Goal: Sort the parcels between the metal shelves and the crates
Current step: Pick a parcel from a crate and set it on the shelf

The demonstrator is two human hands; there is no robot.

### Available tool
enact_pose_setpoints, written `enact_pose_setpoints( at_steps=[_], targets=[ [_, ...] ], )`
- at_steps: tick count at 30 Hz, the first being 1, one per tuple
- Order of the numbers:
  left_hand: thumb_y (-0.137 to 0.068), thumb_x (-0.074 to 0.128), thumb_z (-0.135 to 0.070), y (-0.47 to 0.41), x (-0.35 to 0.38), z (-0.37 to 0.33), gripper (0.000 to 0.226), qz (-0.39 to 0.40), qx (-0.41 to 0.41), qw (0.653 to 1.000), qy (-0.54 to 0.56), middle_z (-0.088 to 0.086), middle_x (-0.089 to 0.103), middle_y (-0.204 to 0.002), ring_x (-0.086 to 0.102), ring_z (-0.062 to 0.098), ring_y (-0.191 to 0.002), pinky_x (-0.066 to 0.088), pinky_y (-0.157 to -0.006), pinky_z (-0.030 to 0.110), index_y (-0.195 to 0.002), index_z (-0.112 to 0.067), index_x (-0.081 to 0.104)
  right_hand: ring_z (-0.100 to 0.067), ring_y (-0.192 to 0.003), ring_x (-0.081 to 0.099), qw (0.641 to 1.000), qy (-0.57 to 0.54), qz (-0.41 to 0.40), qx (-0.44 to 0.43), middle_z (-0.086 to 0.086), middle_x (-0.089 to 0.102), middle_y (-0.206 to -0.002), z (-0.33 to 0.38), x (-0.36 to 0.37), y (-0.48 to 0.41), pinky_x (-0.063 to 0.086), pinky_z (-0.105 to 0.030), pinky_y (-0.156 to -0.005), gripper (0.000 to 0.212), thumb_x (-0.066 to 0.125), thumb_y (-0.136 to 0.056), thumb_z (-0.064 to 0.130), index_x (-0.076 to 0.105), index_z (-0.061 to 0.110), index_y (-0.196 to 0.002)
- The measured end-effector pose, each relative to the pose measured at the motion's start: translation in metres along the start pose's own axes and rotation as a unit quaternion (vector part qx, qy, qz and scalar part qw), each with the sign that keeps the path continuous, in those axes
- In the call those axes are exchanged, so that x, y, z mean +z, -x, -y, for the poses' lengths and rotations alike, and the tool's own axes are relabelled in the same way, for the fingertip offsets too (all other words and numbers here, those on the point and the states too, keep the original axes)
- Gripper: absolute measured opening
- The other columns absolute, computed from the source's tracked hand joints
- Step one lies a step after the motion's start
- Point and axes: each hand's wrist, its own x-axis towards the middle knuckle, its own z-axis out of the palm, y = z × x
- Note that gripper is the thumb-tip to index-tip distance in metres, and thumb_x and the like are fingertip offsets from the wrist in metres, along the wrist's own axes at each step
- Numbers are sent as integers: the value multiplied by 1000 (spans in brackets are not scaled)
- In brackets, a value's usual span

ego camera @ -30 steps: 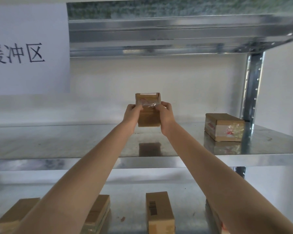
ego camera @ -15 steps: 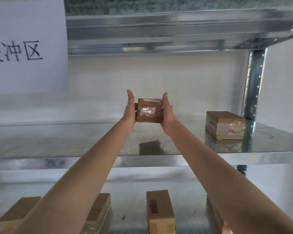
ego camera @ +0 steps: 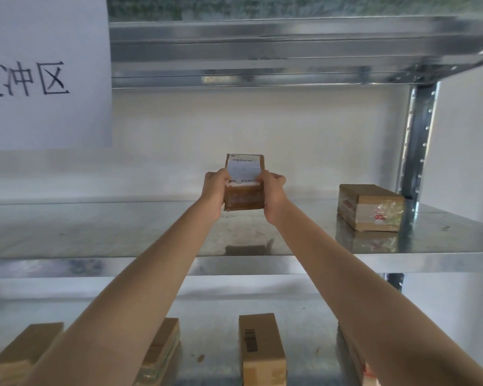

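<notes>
Parcel [ego camera: 244, 181] between left hand [ego camera: 215, 188] and right hand [ego camera: 273, 190] (apparently above shelf [ego camera: 95, 232]).

A small brown parcel [ego camera: 244, 195] with a white label on its near face stands upright over the middle metal shelf [ego camera: 95, 232], gripped by the left hand [ego camera: 215, 188] and right hand [ego camera: 272, 192]. A taped parcel [ego camera: 371, 207] lies flat at the shelf's right end.

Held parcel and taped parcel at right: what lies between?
The right hand gripping the held parcel, then bare shelf up to the taped parcel; head view.
</notes>
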Motion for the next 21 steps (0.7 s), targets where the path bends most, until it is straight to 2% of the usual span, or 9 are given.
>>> enact_pose_setpoints(
  at_steps=[1, 3, 6, 9, 11, 13, 16, 17, 21],
  targets=[
    [-81, 47, -11, 2, 0, -1, 22, -2, 8, 1000, 20, 12, 56, -91, 53, 19, -68, 45, -60, 25, -100, -2, 55, -24, -98, 51, 1000, -7, -2, -8, -5, 49, -105, 0, 0, 1, 46, -39, -85, 17, 48, -95, 14, 34, 25, -92],
    [-78, 43, -3, 7, 0, -2, 24, 10, 17, 999, 36, 11, 57, -89, 53, 19, -67, 45, -57, 22, -97, -4, 58, -24, -99, 48, 999, -21, 5, -27, -3, 47, -105, -3, 1, 2, 41, -37, -85, 21, 47, -90, 8, 34, 25, -93],
    [-62, 47, -12, 10, -3, -3, 36, 16, 33, 998, 42, 9, 59, -90, 59, 19, -69, 45, -57, 23, -98, -10, 51, -23, -107, 49, 997, -21, 43, -59, -3, 47, -118, -7, -1, 3, 42, -38, -92, 38, 50, -84, 12, 32, 25, -115],
    [-83, 51, -14, 6, -8, 0, 9, 36, 55, 998, 15, 10, 60, -104, 59, 20, -86, 44, -71, 29, -91, -16, 55, -18, -104, 57, 992, -13, 79, -99, 0, 55, -118, -8, -3, 7, 49, -31, -87, 41, 51, -91, 17, 39, 22, -130],
    [-82, 61, -28, 3, -11, 4, 30, 55, 84, 995, -16, 7, 58, -124, 62, 14, -100, 50, -72, 22, -112, -24, 64, -11, -94, 63, 986, -19, 99, -134, 0, 63, -114, -9, -2, 11, 51, -23, -76, 34, 52, -98, 18, 51, 19, -132],
    [-79, 71, -38, 3, -14, 7, 56, 52, 106, 993, -31, 3, 46, -139, 60, 8, -113, 54, -73, 16, -132, -31, 57, -9, -96, 65, 981, -21, 113, -156, -4, 64, -123, -11, 4, 13, 50, -18, -74, 31, 54, -100, 17, 55, 21, -131],
    [-79, 72, -39, 7, -22, 11, 64, 59, 136, 988, -43, 1, 44, -146, 56, 13, -123, 50, -102, 37, -139, -36, 49, -8, -99, 67, 973, -27, 147, -176, -6, 66, -127, -18, 16, 15, 53, -16, -76, 37, 55, -100, 10, 51, 15, -136],
    [-85, 69, -33, 11, -27, 10, 62, 63, 138, 988, -41, 1, 48, -145, 57, 15, -123, 48, -104, 41, -142, -34, 45, -9, -100, 68, 971, -31, 159, -176, -7, 66, -128, -20, 22, 16, 53, -16, -77, 38, 54, -100, 8, 50, 14, -138],
    [-99, 55, -13, 20, -73, 4, 52, 25, 149, 988, -35, 0, 58, -135, 62, 10, -109, 56, -84, 20, -147, -24, 39, -14, -108, 67, 963, -30, 216, -160, -9, 63, -132, -38, 66, 21, 55, -17, -82, 41, 54, -102, 9, 45, 12, -142]
  ],
)
